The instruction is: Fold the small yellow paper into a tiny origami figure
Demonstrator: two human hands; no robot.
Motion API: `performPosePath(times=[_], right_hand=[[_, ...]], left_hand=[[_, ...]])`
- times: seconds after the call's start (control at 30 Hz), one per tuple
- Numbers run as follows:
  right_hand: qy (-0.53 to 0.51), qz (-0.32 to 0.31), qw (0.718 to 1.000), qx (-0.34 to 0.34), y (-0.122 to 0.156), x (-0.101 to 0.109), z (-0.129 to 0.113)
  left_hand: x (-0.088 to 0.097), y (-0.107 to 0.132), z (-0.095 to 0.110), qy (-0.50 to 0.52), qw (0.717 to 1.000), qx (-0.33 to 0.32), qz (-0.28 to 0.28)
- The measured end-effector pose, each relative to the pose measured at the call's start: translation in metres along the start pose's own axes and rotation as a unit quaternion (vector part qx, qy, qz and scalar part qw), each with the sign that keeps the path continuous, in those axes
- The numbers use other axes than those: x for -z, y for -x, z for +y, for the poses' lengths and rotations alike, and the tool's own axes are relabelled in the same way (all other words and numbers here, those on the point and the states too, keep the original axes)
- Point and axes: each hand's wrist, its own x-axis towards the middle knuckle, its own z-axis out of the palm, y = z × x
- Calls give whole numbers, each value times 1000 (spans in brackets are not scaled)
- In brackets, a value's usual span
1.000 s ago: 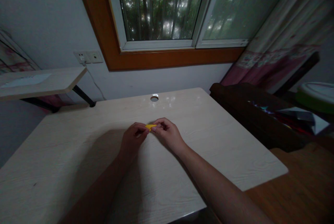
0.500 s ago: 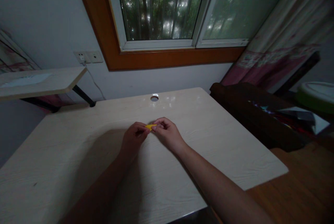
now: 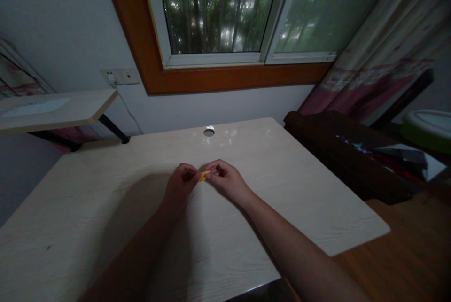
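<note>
Both hands meet over the middle of a pale wooden table (image 3: 105, 208). My left hand (image 3: 180, 183) and my right hand (image 3: 227, 181) pinch a small yellow piece (image 3: 204, 175) between their fingertips, just above the tabletop. The piece is thin and mostly covered by the fingers, so its shape is unclear. Both hands have their fingers curled closed around it.
A round cable hole (image 3: 209, 131) sits near the table's far edge. A second pale table (image 3: 52, 109) stands at the left by wall sockets (image 3: 120, 76). Dark wooden furniture (image 3: 338, 151) with papers, a green-rimmed container (image 3: 428, 130) and a curtain (image 3: 373, 67) are at the right.
The yellow piece has tilted slightly between the fingertips and the hands have dropped a little closer to me. Nothing else has moved.
</note>
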Motion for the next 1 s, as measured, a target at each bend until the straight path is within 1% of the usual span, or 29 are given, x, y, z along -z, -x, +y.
performPosePath(times=[0.13, 0.27, 0.33, 0.43, 0.5, 0.63, 0.73, 0.83, 1.0], right_hand=[[-19, 11, 1000, 1, -1, 0, 2], [-53, 11, 998, -11, -3, -1, 1], [-66, 9, 998, -16, -3, -1, 0], [-73, 2, 997, -22, -4, -1, -2], [-76, -4, 997, -26, -4, -1, -4], [-83, -9, 996, -29, -3, -1, -6], [-86, -11, 996, -29, -3, -1, -7], [-90, -13, 996, -24, -3, 0, -7], [-98, -11, 995, -27, -3, 0, -8]], left_hand=[[-2, 0, 5, -21, 1000, 1, 15], [-4, 1, 2, -9, 1000, 0, 10], [-5, 1, 1, 13, 1000, 8, -6], [-5, 2, 0, 39, 998, 12, -48], [-5, 3, 1, 23, 998, 6, -53], [-5, 3, 4, -43, 999, -2, -31], [-5, 3, 4, -56, 998, 4, -41], [-5, 2, 1, -40, 998, 22, -46], [-5, -1, -5, 35, 996, 65, -58]])
